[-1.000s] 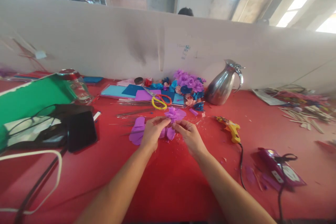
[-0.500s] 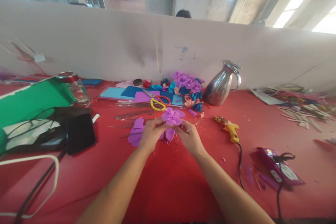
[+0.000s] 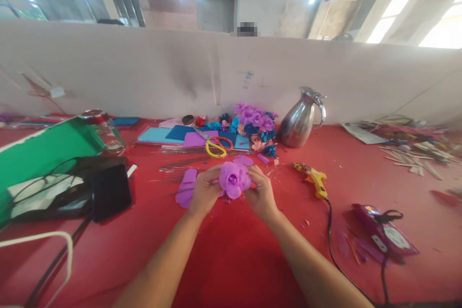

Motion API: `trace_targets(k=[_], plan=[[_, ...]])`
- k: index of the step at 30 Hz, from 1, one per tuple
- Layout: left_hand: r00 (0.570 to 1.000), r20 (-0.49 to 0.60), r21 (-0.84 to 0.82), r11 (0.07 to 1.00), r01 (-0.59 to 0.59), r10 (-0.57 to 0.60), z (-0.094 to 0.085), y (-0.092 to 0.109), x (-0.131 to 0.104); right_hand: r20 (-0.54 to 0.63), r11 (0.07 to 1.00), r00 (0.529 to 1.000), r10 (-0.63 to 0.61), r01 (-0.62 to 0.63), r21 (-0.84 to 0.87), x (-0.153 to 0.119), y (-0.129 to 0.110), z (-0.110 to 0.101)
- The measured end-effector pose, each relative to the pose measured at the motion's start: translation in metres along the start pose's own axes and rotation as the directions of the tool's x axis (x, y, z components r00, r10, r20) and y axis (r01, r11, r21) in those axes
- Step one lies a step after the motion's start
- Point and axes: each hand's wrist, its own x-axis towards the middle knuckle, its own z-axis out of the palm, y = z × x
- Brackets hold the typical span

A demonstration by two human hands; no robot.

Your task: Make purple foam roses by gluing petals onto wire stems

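A purple paper flower with layered petals is held between my two hands, its curled centre facing me. My left hand pinches its left edge, and my right hand is closed on its right edge. Partly behind my left hand lie loose purple paper petals on the red table. Another purple petal shows just beyond the flower. Scissors with yellow and red handles rest farther back, on the edge of coloured paper sheets.
Finished paper flowers are heaped by the wall, beside a steel jug. To the right lie a yellow glue gun with its cord and a purple power strip. A phone and glass jar are on the left.
The flower has been tipped toward me, so its centre now faces the camera instead of its side. Both hands stay on it. The view has tilted slightly up.
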Motion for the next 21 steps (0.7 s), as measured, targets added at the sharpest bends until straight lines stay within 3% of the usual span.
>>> trace_targets(k=[4,8,13,16,21], plan=[[0.999,-0.031,-0.016,0.999,0.032,-0.033,0.000,0.000,-0.001,-0.027,0.956,0.985,0.172,-0.160,0.246,0.000,-0.004,0.000],[0.997,-0.047,-0.034,0.997,0.066,-0.068,-0.001,0.001,-0.001,0.014,0.783,0.922,0.387,-0.336,0.523,0.000,-0.005,-0.002],[0.993,-0.055,-0.090,0.991,0.098,-0.103,-0.004,-0.008,0.002,0.107,0.621,0.892,0.439,-0.388,0.681,0.006,-0.012,-0.007],[0.989,-0.057,-0.152,0.980,0.125,-0.135,-0.006,-0.015,0.003,0.098,0.613,0.902,0.420,-0.362,0.703,0.010,-0.017,-0.010],[0.976,-0.024,-0.192,0.959,0.210,-0.219,-0.006,-0.017,0.004,0.090,0.675,0.889,0.450,-0.404,0.618,0.012,-0.020,-0.013]])
